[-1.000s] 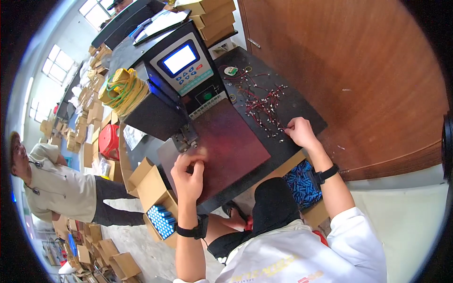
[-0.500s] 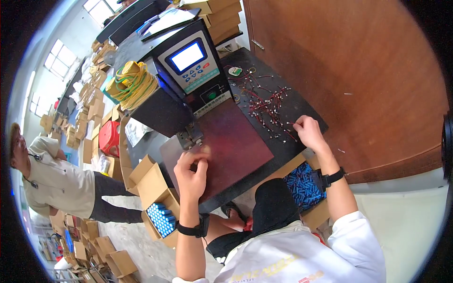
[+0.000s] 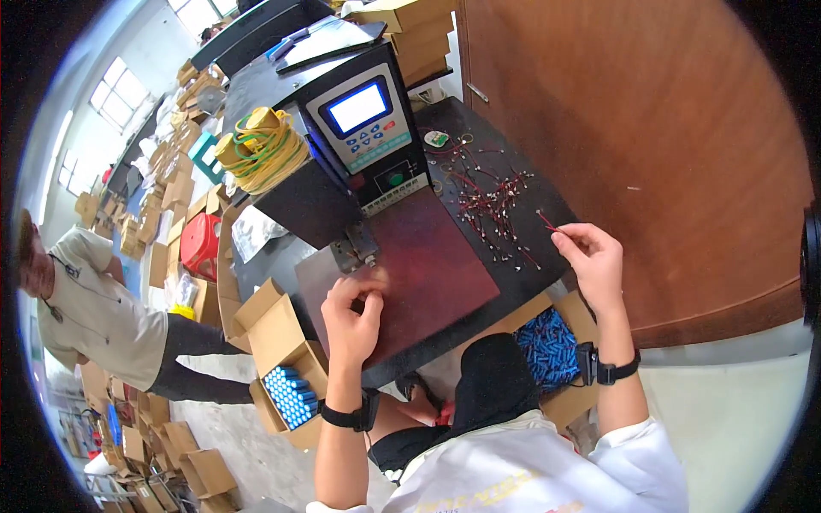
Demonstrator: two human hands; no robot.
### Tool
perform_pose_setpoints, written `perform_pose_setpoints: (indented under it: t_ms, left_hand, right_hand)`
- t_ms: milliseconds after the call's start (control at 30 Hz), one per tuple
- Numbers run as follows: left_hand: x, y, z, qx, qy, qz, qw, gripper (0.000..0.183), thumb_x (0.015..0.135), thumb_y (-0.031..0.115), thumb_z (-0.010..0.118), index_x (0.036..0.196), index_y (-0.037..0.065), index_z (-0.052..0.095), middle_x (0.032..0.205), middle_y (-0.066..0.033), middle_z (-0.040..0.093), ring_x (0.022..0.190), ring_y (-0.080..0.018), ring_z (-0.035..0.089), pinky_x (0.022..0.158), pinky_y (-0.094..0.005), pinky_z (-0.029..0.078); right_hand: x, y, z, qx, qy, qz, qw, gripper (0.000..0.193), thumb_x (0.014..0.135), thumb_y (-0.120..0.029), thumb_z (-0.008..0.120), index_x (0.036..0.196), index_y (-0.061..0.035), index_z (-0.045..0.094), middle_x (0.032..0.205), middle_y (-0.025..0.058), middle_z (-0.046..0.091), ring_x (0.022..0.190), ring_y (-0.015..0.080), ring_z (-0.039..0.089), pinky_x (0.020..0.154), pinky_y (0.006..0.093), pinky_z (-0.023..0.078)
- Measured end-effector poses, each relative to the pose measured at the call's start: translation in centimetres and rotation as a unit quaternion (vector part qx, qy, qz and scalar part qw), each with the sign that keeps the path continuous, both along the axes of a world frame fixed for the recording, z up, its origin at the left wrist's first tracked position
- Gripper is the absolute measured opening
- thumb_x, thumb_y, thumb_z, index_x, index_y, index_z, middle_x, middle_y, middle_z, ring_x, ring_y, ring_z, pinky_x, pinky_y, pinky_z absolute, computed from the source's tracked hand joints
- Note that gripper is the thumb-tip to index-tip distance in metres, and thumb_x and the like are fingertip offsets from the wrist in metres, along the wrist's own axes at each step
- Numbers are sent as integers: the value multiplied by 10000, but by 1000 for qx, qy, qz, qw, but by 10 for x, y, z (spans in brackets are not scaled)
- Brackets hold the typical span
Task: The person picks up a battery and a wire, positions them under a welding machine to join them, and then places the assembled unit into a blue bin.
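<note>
A short red and black wire (image 3: 547, 221) is pinched between the thumb and forefinger of my right hand (image 3: 596, 262), lifted beside the table's right edge. Several similar wires with small white connectors (image 3: 492, 201) lie loosely piled on the black table. My left hand (image 3: 353, 320) rests over the dark red mat (image 3: 432, 286), its fingers curled together just below the metal tip (image 3: 369, 259) of a black machine. Whatever those fingers hold, if anything, is hidden. The machine's front panel (image 3: 359, 111) has a lit screen and buttons.
At the left, an open carton (image 3: 282, 329) holds upright blue cylindrical cells; below the table's right side another box (image 3: 547, 346) is full of blue cylinders. Yellow-green cable (image 3: 265, 154) lies atop the machine. A person (image 3: 111, 316) stands at left. A brown door (image 3: 633, 154) borders the right.
My right hand has drawn back to the right from the wire pile, lifting one wire. The left hand has stayed by the machine's tip. The head view has shifted slightly.
</note>
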State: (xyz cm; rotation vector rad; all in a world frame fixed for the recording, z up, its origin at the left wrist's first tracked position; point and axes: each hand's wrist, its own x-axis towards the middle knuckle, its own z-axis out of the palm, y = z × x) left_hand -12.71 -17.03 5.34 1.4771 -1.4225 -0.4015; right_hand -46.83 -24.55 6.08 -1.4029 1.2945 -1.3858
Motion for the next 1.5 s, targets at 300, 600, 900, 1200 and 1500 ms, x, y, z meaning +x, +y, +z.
perform_pose_setpoints:
  t_ms: [300, 600, 900, 1200, 1500]
  left_hand:
    - [-2, 1, -1, -22, -60, 9, 998, 110, 789, 52, 668, 870, 50, 743, 796, -105, 658, 729, -250, 623, 709, -355, 485]
    - [-80, 39, 62, 100, 216, -180, 954, 188, 972, 116, 688, 1098, -23, 704, 1008, -43, 692, 908, -94, 621, 827, -262, 509]
    - [-97, 53, 70, 124, 328, -181, 919, 175, 966, 121, 706, 1019, -46, 699, 1018, -92, 723, 915, -115, 645, 822, -274, 533]
    - [-96, 73, 67, 95, 533, -95, 835, 128, 944, 57, 715, 1022, -45, 712, 1006, -114, 747, 917, -148, 690, 841, -275, 543]
    - [-64, 103, 43, 57, 348, -30, 935, 165, 942, 56, 725, 1088, -16, 708, 987, -18, 707, 913, -79, 639, 815, -245, 521]
  right_hand:
    - [19, 56, 38, 20, -108, 49, 993, 105, 876, -16, 787, 959, -1, 724, 854, 38, 728, 730, 78, 649, 645, 212, 509]
    - [53, 92, 39, 76, -172, 132, 973, 121, 849, -13, 812, 928, 1, 721, 841, 67, 744, 701, 100, 683, 615, 216, 539]
    - [72, 104, 33, 104, -179, 184, 961, 109, 872, -25, 797, 935, -1, 711, 818, 52, 730, 672, 78, 658, 571, 206, 499]
    - [100, 115, 23, 94, -320, 140, 932, 85, 919, 2, 731, 978, 0, 669, 894, 100, 736, 700, 111, 670, 547, 225, 491]
    - [121, 98, 26, 58, -171, 121, 976, 67, 957, -46, 700, 982, -14, 646, 831, 60, 682, 650, 89, 583, 591, 216, 473]
